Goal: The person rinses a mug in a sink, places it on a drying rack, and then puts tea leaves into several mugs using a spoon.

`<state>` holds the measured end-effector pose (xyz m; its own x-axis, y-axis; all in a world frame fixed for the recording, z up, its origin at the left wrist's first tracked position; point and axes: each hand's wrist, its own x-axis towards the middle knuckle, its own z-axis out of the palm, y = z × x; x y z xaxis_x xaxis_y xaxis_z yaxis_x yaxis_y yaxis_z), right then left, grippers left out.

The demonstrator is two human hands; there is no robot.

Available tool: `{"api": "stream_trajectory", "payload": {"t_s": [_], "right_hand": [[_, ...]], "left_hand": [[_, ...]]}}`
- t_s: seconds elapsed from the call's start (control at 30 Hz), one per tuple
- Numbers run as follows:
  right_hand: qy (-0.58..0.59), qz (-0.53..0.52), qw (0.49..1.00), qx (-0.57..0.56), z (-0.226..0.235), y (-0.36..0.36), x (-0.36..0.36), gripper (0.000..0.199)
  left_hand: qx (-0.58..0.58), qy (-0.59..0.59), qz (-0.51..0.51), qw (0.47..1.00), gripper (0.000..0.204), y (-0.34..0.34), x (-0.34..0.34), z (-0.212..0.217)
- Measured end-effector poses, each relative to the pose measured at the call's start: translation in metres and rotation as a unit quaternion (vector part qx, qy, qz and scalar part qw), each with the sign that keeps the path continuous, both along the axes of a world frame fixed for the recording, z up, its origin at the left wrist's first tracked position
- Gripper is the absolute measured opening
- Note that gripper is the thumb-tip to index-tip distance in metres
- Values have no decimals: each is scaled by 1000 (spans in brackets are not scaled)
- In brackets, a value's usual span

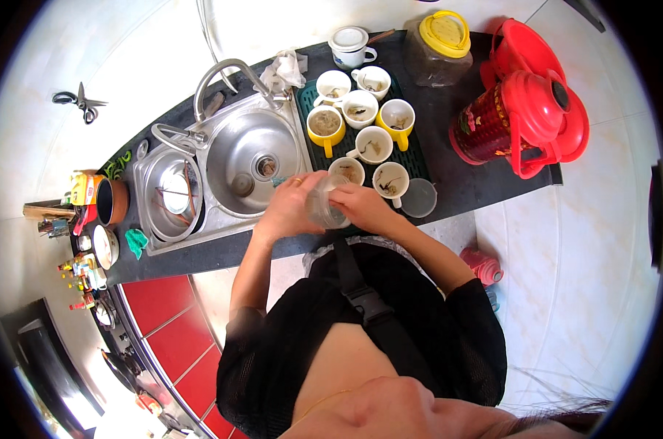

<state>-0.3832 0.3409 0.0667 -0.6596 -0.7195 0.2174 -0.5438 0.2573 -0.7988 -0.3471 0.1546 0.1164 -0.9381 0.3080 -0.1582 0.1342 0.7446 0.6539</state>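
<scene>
My left hand [291, 208] wraps round a clear see-through cup [321, 203], tilted at the counter's front edge beside the sink. At the cup's mouth, my right hand [362, 207] is closed with its fingers on the rim; whether fingertips reach inside is hard to make out. Just beyond my hands, several white mugs [374, 145] with dark leafy residue crowd a green tray [309, 110]. Two yellow mugs [326, 130] stand among them, one full of brownish liquid. Right of my right hand lies a translucent round lid or dish [419, 198].
To the left is a steel double-bowl sink [232, 157] with a curved faucet [221, 69]. A red thermos [507, 121], a red basin [525, 47] and a yellow-lidded jar [437, 62] stand at right. A lidded white mug [351, 47] sits behind the tray. A green cloth [136, 242] lies near the sink's left.
</scene>
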Motion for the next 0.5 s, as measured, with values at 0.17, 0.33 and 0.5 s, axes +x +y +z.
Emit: {"api": "stream_trajectory", "payload": {"t_s": [0.17,0.33,0.5], "right_hand": [[20,11,999,-30,-40,-16,7,20],[-316,-41,948,-7,-3,-2,2,18],[-490,-109,853,-140,-5,25,-15,25]], "left_hand": [[-47,4,-46,998,92,19,-4,16],[-50,8,-38,998,92,13,-2,10],[54,-16,-34,998,91,4,-15,8]]}}
